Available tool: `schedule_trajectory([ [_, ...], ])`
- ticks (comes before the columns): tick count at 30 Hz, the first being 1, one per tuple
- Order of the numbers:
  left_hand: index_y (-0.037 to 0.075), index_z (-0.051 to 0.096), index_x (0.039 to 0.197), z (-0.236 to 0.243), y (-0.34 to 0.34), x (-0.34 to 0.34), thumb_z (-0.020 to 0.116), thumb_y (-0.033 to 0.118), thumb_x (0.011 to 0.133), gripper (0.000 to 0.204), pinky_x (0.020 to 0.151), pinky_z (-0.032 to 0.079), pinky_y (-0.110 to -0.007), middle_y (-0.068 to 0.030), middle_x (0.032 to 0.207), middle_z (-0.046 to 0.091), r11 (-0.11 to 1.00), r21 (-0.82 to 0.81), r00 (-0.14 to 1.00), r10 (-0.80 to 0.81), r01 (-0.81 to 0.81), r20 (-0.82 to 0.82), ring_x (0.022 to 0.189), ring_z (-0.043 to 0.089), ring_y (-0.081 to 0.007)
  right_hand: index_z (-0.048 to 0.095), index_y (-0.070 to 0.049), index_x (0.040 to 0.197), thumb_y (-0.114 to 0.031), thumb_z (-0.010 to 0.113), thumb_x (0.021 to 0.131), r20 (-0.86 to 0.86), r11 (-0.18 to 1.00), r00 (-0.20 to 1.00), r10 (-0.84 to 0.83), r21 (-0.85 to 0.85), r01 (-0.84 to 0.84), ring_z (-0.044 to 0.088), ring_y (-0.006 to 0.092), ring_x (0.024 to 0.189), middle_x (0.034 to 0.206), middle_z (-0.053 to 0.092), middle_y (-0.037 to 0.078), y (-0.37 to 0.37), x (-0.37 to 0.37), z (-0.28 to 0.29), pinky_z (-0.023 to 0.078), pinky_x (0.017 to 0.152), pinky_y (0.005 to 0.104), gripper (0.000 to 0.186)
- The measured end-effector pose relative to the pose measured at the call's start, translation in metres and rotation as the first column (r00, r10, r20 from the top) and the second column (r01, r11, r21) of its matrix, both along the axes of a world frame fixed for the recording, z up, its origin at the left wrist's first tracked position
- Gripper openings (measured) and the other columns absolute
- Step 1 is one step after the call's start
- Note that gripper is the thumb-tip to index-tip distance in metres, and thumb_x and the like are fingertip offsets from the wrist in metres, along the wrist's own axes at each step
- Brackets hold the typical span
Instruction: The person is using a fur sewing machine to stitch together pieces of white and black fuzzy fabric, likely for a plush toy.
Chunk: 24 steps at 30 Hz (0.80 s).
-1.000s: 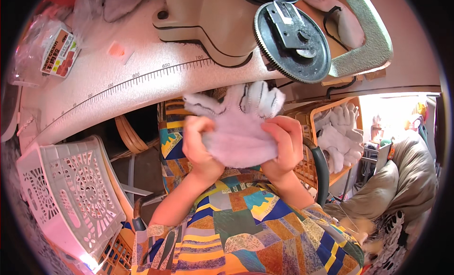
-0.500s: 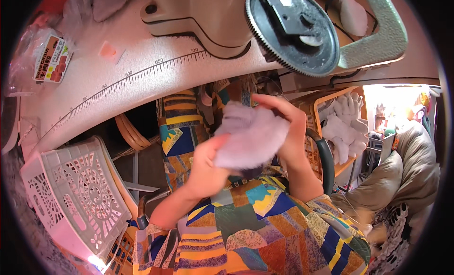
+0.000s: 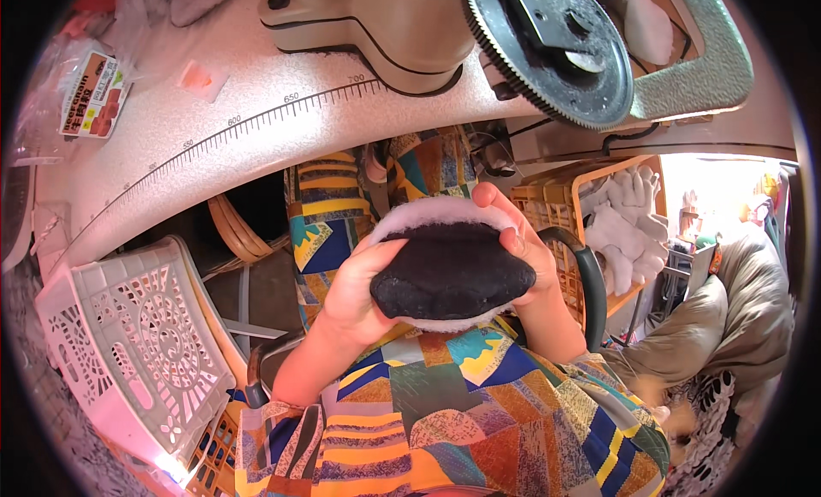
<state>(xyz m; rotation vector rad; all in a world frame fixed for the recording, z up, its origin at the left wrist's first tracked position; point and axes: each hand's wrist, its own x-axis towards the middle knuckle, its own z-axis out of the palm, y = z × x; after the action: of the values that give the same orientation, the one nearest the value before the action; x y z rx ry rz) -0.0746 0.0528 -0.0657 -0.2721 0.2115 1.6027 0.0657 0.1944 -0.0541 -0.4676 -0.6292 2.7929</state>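
Evidently, your left hand (image 3: pixel 352 293) and right hand (image 3: pixel 534 264) grip opposite sides of the fluffy white-and-black fabric piece (image 3: pixel 453 279), seemingly a spreading step; next calls for even tension.

Print legible on two items: white-brown-red rectangular label (image 3: pixel 92 95), lettered in two scripts, on clear plastic packaging (image 3: pixel 38 112), far left; black numbered ruler scale (image 3: pixel 267 117), pale tabletop (image 3: pixel 188 44), rising rightward.
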Motion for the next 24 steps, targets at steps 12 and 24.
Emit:
schedule_trajectory([
  [12, 0.006, 0.057, 0.082, 0.003, 0.004, -0.009, 0.073, 0.014, 0.064, 0.026, 0.079, 0.042, -0.037, -0.0082, 0.08, 0.059, 0.672, 0.521, -0.83, -0.275, -0.527, -0.485, 0.075, 0.058, -0.0251, 0.056, -0.001, 0.104, -0.005, 0.076, 0.069, -0.062, 0.003, 0.889, -0.454, 0.997, 0.072, 0.063, 0.0246, 0.088, 0.098, 0.064, 0.012, -0.003, -0.018, 0.017, 0.051, 0.074, 0.0328, 0.041],
  [24, 0.005, 0.053, 0.066, 0.011, 0.033, 0.016, 0.06, 0.018, 0.058, 0.017, 0.085, 0.043, -0.039, -0.0095, 0.078, 0.059, 0.817, 0.526, -0.867, 0.068, -0.235, -0.493, 0.075, 0.061, -0.0254, 0.06, -0.003, 0.083, -0.004, 0.071, 0.053, -0.317, -0.498, 0.797, -0.514, 0.867, 0.024, 0.05, 0.0199, 0.058, 0.072, 0.055, 0.006, 0.013, -0.041, -0.05, 0.041, 0.049, 0.028, 0.031],
])
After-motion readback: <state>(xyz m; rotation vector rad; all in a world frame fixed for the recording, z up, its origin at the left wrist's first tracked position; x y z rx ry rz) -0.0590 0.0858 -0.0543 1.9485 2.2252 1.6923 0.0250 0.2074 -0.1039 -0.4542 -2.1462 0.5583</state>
